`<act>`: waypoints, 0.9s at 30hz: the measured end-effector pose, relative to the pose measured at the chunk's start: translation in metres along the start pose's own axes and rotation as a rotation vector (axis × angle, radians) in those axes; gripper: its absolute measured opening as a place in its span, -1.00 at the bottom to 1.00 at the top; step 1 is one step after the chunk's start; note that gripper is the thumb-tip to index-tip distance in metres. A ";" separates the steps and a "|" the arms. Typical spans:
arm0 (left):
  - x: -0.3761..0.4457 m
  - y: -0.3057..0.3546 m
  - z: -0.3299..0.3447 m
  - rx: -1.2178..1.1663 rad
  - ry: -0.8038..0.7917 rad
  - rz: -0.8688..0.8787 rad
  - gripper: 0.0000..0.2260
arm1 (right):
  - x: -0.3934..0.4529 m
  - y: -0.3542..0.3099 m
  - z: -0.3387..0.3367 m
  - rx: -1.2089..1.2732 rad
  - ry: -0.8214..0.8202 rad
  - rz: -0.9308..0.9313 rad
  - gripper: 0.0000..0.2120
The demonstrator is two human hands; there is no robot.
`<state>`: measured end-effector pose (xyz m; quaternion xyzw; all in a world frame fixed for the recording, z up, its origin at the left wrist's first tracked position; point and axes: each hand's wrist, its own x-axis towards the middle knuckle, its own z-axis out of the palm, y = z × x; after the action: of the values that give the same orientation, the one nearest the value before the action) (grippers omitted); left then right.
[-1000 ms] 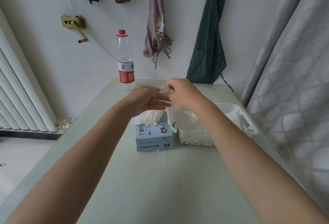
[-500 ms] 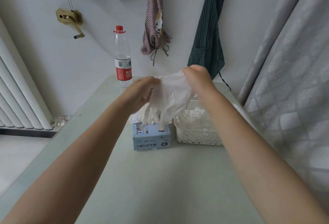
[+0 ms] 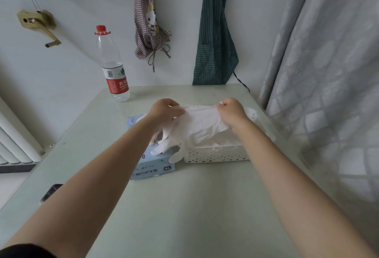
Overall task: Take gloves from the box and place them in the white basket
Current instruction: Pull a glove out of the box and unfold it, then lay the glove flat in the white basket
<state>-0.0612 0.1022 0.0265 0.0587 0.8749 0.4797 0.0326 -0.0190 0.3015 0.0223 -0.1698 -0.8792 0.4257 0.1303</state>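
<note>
A white glove (image 3: 196, 126) is stretched flat between my two hands, its fingers drooping toward the box. My left hand (image 3: 166, 110) pinches the cuff's left corner and my right hand (image 3: 231, 112) pinches the right corner. The glove hangs above the gap between the light blue glove box (image 3: 153, 169) and the white perforated basket (image 3: 215, 155). The basket holds more white gloves (image 3: 223, 140). My left forearm hides most of the box's top opening.
A water bottle with a red cap (image 3: 113, 67) stands at the table's far left corner. Aprons (image 3: 213, 38) hang on the wall behind. A curtain (image 3: 328, 73) borders the right side. A dark object (image 3: 51, 192) lies at the left table edge.
The glove came out of the box and was spread out. My hands moved apart and lowered with it toward the basket.
</note>
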 end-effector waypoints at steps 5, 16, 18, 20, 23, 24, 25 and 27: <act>0.014 0.020 0.038 0.200 0.094 0.123 -0.86 | 0.010 0.033 -0.022 -0.100 0.079 0.041 -0.75; 0.008 0.012 0.096 0.723 -0.438 0.409 -0.37 | 0.015 0.076 -0.037 -0.364 0.202 -0.007 -0.83; 0.007 0.008 0.089 0.782 -0.514 0.323 -0.29 | 0.013 0.076 -0.037 -0.456 0.201 -0.042 -0.85; 0.000 0.009 0.083 0.834 -0.622 0.263 -0.29 | 0.009 0.072 -0.033 -0.537 0.188 -0.060 -0.84; -0.007 0.015 0.074 0.659 -0.541 0.280 -0.48 | 0.004 0.060 -0.023 -0.686 0.221 -0.113 -0.78; -0.006 0.016 0.068 0.544 -0.416 0.309 -0.57 | 0.003 0.053 -0.019 -0.727 0.244 -0.143 -0.78; -0.006 0.017 0.060 0.440 -0.271 0.343 -0.66 | 0.002 0.046 -0.016 -0.741 0.263 -0.173 -0.79; -0.004 0.012 0.038 0.331 -0.023 0.380 -0.79 | -0.001 0.027 -0.006 -0.710 0.254 -0.243 -0.81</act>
<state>-0.0517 0.1400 0.0166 0.2322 0.9144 0.3265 -0.0582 -0.0111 0.3209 0.0040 -0.1501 -0.9623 0.0524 0.2206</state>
